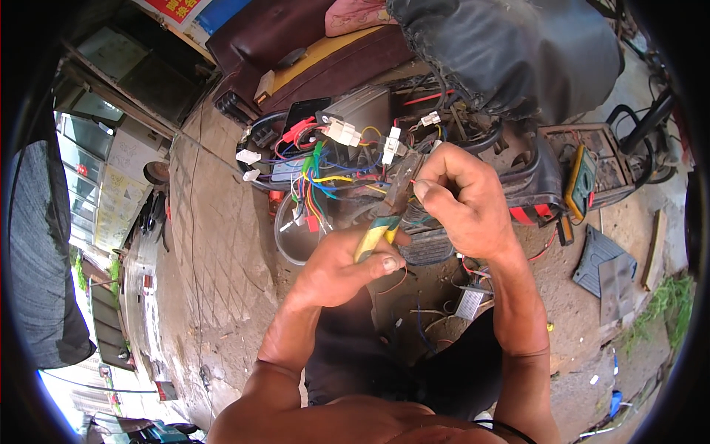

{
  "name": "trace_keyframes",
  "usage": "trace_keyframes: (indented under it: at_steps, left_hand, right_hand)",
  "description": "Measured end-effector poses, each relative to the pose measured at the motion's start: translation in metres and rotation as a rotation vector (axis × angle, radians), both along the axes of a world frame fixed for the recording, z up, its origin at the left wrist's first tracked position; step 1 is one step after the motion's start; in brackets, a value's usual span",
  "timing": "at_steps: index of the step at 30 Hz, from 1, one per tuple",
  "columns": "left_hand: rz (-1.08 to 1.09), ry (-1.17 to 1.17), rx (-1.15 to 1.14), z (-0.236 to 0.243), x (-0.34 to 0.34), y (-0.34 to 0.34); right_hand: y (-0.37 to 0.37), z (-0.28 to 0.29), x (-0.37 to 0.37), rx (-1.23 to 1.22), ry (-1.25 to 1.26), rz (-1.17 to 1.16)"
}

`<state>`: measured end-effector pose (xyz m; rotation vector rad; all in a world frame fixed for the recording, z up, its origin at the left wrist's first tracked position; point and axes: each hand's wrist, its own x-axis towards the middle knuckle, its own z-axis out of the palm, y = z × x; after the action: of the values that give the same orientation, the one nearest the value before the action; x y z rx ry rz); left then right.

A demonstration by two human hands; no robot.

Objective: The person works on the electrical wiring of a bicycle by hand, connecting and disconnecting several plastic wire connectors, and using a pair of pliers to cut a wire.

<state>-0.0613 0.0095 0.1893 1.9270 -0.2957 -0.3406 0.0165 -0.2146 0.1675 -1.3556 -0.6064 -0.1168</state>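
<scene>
Head view, looking down: a person wearing dark trousers is working with both bare hands over a cluttered vehicle frame, outdoors on bare ground.

The left hand is grasping plier-like tool by its yellow-and-green handles, fingers wrapping around them and thumb lying along the near side. The tool is lying in front of the person, its worn metal head tilting up and to the right, toward the other hand.

The right hand is curling its fingers in, thumb and forefinger pinching a small red piece right beside the metal head; it is seemingly a wire end, but too small to tell for certain.

Just left of the tool, a bundle of coloured wires is spreading in blue, green, yellow and red. White connectors are sitting among and above the wires, near a red connector.

Beyond the wiring, a black seat cover is bulging at the upper right and a maroon seat is standing at the upper left. To the right, a yellow-edged meter is leaning on the frame. Below the right hand, a silver finned box is lying on the ground.
</scene>
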Motion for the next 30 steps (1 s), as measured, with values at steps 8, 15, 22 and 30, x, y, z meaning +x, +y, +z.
trace_keyframes:
  at_steps: [8, 15, 22, 30]
  left_hand:
    - [-0.035, 0.047, -0.101, 0.002, 0.002, -0.003]
    - [0.081, -0.431, 0.423, 0.004, -0.003, -0.022]
    - [0.105, -0.457, 0.424, -0.003, -0.002, -0.017]
    - [0.060, -0.027, 0.163, -0.001, -0.001, -0.008]
  right_hand:
    - [-0.003, -0.003, 0.005, -0.002, -0.017, 0.019]
    - [-0.004, 0.011, -0.006, -0.185, -0.083, -0.121]
    - [-0.002, 0.012, -0.006, -0.191, -0.068, -0.138]
    - [-0.001, -0.004, 0.005, 0.004, 0.048, 0.020]
